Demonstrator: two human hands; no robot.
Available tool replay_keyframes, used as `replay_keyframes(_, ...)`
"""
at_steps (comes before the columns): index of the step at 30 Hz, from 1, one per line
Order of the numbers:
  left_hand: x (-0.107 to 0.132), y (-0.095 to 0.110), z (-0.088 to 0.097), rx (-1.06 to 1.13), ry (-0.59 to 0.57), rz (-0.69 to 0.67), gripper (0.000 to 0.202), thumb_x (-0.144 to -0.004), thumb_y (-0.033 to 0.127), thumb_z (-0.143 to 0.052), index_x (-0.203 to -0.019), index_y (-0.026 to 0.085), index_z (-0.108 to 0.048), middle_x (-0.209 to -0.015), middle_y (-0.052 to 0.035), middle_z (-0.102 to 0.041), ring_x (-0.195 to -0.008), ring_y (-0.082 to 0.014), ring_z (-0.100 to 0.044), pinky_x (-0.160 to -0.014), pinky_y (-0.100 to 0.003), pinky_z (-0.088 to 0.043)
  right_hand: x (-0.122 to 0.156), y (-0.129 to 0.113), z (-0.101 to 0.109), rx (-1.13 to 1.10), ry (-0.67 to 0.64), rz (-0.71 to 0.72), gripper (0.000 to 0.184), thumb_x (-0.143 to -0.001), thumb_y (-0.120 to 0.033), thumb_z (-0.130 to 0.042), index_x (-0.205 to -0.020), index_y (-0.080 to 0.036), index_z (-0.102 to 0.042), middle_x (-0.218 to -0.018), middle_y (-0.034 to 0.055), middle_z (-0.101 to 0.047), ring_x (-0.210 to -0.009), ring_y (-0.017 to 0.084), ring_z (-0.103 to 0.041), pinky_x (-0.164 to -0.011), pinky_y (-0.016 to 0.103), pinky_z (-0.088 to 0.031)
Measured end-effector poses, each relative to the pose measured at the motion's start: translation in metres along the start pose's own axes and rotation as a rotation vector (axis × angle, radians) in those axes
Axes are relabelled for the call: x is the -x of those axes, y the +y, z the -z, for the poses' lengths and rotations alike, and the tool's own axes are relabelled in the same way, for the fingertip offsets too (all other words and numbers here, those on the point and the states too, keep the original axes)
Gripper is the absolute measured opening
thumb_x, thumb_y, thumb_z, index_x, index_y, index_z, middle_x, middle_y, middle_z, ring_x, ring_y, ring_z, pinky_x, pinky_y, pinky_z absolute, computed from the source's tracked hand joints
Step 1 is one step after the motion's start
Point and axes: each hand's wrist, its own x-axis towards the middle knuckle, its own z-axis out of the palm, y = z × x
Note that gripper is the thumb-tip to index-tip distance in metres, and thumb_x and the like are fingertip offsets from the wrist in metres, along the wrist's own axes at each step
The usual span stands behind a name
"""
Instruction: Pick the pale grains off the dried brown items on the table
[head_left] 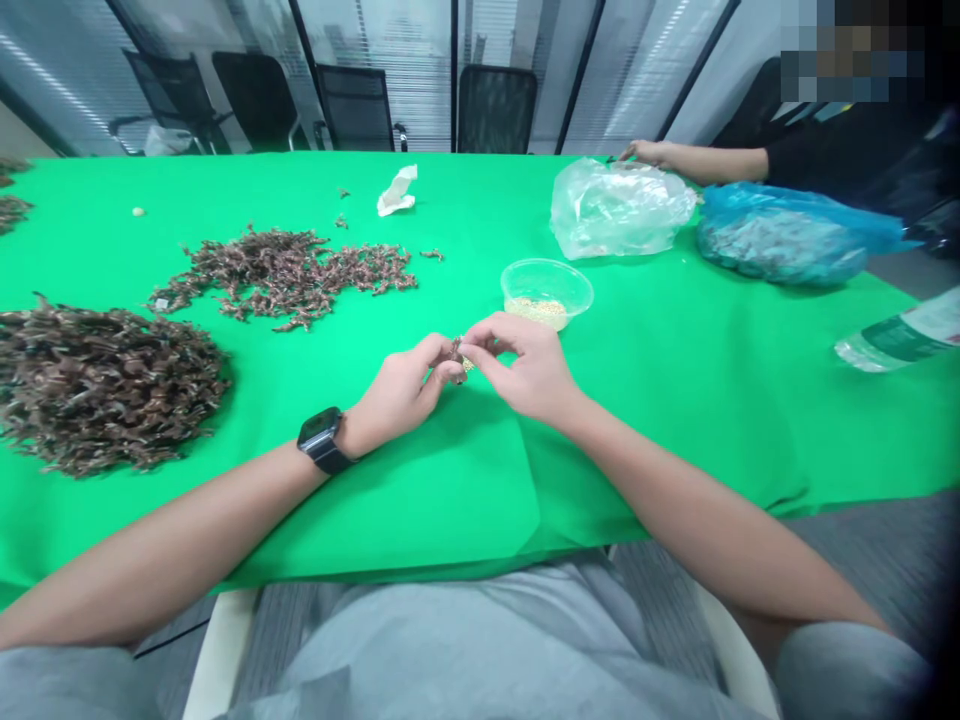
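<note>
My left hand (pixel 397 390), with a dark watch on its wrist, pinches a small brown figure-like piece (pixel 456 348) between thumb and fingers. From the other side my right hand (pixel 529 370) meets it, thumb and forefinger closed at the piece; anything tiny between those fingertips is hidden. Close below the fingertips show some small yellowish grains (pixel 469 364). Just beyond my right hand stands a clear round plastic bowl (pixel 581 285) holding pale yellow grains (pixel 536 308). A loose spread of similar brown pieces (pixel 277 270) lies past my left hand.
A large heap of brown pieces (pixel 105 390) sits at the left. Crumpled white paper (pixel 397 192) lies farther back. On the right are a clear plastic bag (pixel 619 210), a filled blue bag (pixel 787 235) and a bottle (pixel 900 330) on its side. Another person's hand (pixel 649 153) rests behind the bags.
</note>
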Motion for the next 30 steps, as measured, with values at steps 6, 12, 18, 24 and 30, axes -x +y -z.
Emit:
replay_keyframes(6, 0.001, -0.001, -0.001, -0.061, 0.016, -0.013, 0.039, -0.105, 0.054, -0.039, -0.105, 0.020, -0.057, -0.094, -0.0054, -0.074, -0.079, -0.0161, -0.070, -0.070, -0.024, -0.049, 0.003, 0.000, -0.004, 0.106, 0.007, 0.044, 0.014, -0.094, -0.030, -0.061, -0.086, -0.020, -0.066, -0.082, 0.0037, -0.067, -0.073, 0.015, -0.059, -0.071, 0.031, -0.049)
replay_keyframes(12, -0.002, -0.009, 0.004, -0.271, 0.005, -0.167, 0.039, -0.105, 0.051, -0.038, -0.107, 0.018, -0.059, -0.099, -0.0093, -0.073, -0.090, -0.0203, -0.070, -0.080, -0.029, -0.051, 0.002, -0.005, -0.009, -0.304, -0.028, -0.365, 0.033, -0.084, -0.049, -0.073, -0.079, -0.018, -0.066, -0.072, 0.0011, -0.066, -0.060, 0.012, -0.056, -0.059, 0.027, -0.049)
replay_keyframes(18, -0.006, -0.009, 0.008, -0.407, -0.006, -0.243, 0.044, -0.106, 0.052, -0.034, -0.101, 0.017, -0.060, -0.095, -0.0121, -0.072, -0.086, -0.0223, -0.068, -0.081, -0.033, -0.051, -0.002, -0.006, -0.006, -0.645, -0.099, -0.668, 0.044, -0.063, -0.053, -0.089, -0.070, -0.016, -0.066, -0.068, 0.0001, -0.063, -0.058, 0.010, -0.055, -0.056, 0.026, -0.051)
replay_keyframes(24, -0.003, -0.007, 0.006, -0.308, -0.009, -0.164, 0.038, -0.106, 0.051, -0.038, -0.106, 0.019, -0.058, -0.099, -0.0093, -0.073, -0.090, -0.0207, -0.070, -0.081, -0.030, -0.052, -0.003, -0.004, 0.001, -0.673, -0.179, -0.692, 0.042, -0.064, -0.051, -0.089, -0.074, -0.016, -0.069, -0.072, 0.0011, -0.065, -0.061, 0.009, -0.056, -0.057, 0.025, -0.050)
replay_keyframes(30, 0.000, -0.005, 0.006, -0.090, -0.041, -0.084, 0.032, -0.104, 0.049, -0.045, -0.102, 0.020, -0.059, -0.096, -0.0052, -0.075, -0.084, -0.0174, -0.071, -0.074, -0.025, -0.050, -0.004, -0.002, 0.003, -0.444, -0.155, -0.522, 0.037, -0.072, -0.050, -0.083, -0.080, -0.016, -0.070, -0.068, -0.0001, -0.064, -0.055, 0.009, -0.050, -0.052, 0.025, -0.040)
